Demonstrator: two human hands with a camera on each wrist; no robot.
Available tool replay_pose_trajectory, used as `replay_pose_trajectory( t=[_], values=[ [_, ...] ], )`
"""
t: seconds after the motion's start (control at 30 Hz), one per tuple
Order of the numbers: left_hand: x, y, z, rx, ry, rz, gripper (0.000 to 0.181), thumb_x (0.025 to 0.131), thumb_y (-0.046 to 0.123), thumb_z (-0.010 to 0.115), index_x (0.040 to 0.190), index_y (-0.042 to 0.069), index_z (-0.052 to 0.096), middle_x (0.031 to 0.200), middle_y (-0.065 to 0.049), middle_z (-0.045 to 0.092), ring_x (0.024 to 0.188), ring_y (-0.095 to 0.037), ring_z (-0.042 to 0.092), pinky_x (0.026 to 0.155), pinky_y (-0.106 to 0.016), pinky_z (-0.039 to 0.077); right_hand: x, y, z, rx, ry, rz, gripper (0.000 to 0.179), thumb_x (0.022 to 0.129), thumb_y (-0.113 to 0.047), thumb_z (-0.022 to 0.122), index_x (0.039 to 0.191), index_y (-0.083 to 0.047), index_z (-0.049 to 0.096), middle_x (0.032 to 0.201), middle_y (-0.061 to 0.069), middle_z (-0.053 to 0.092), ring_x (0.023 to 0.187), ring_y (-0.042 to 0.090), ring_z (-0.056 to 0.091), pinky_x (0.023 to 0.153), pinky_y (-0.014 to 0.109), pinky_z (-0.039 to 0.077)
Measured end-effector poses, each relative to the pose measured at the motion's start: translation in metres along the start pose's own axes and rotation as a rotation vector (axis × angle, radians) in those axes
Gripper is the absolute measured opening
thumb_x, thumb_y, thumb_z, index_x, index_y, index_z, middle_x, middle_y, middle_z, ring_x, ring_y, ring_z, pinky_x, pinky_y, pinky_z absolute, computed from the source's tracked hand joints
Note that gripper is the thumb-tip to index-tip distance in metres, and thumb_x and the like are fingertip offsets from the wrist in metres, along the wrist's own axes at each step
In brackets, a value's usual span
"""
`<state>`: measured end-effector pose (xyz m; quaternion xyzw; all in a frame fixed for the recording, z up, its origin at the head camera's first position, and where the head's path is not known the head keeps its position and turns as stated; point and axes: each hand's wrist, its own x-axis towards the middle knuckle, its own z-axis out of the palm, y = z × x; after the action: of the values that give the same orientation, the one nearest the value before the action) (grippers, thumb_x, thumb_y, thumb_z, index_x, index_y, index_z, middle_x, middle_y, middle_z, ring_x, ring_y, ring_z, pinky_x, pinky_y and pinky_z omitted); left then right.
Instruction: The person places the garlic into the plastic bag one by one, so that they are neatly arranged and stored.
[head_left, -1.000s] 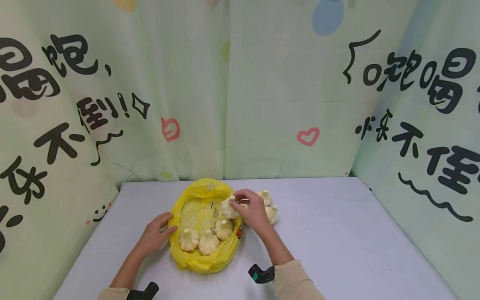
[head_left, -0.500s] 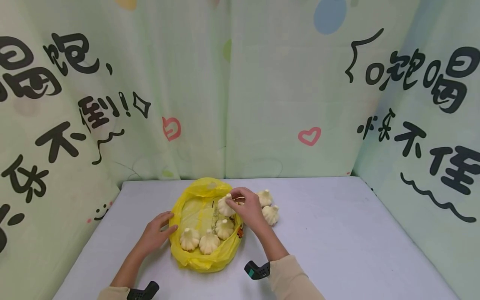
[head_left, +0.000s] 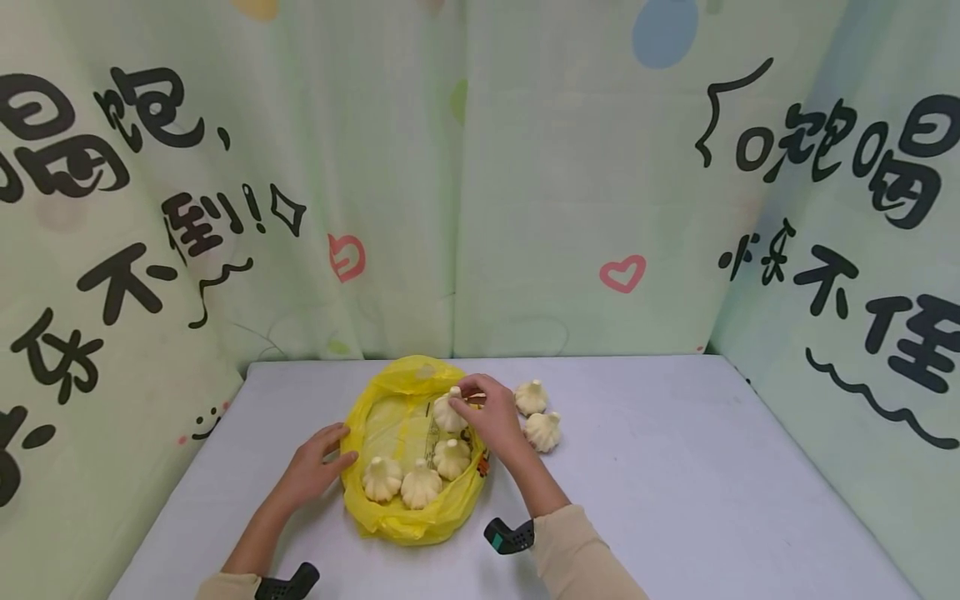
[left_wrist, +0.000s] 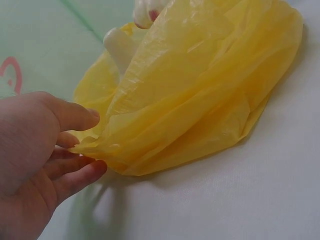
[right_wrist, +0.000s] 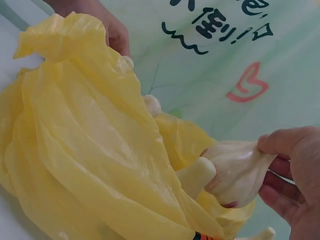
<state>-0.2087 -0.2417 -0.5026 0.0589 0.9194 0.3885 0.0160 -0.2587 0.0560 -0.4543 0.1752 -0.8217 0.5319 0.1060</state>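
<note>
Your right hand pinches one cream garlic bulb over the open yellow plastic bag, which lies crumpled near the table's front edge. Your left hand pinches the bag's left rim.

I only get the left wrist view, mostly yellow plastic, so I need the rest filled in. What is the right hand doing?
Observer: The right hand grips a garlic bulb over the open yellow bag.
Operator: How many bulbs already lie in the bag?
Observer: Three bulbs in bag lie together at its near side.
Operator: Any bulbs outside it?
Observer: Two loose bulbs sit on the table, just right of the bag.
Operator: Is my left hand inside the bag?
Observer: No, the left hand holds the bag's left rim from outside.
</note>
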Motion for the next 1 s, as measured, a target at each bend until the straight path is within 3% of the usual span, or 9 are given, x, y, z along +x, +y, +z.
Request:
replay_pose_trajectory(
  t=[0.5,1.0],
  values=[
    [-0.001,0.002,0.0,0.01,-0.016,-0.038,0.058,0.096,0.023,0.06,0.142,-0.006,0.041,0.151,-0.027,0.035,0.13,-0.043,0.048,0.105,-0.05,0.045,0.002,0.01,0.011,-0.019,-0.011,0.012,0.015,0.088,-0.016,0.071,0.101,-0.009,0.067,0.099,0.008,0.068,0.096,0.022,0.067,0.084,0.033,0.059],
    [-0.002,0.002,0.0,-0.024,-0.003,0.01,0.057,0.096,0.021,0.059,0.14,-0.011,0.041,0.149,-0.03,0.035,0.13,-0.045,0.047,0.106,-0.051,0.044,0.002,0.017,0.018,0.006,-0.027,0.058,0.014,0.089,-0.014,0.07,0.1,-0.007,0.066,0.099,0.011,0.067,0.097,0.025,0.065,0.086,0.038,0.058]
  ],
)
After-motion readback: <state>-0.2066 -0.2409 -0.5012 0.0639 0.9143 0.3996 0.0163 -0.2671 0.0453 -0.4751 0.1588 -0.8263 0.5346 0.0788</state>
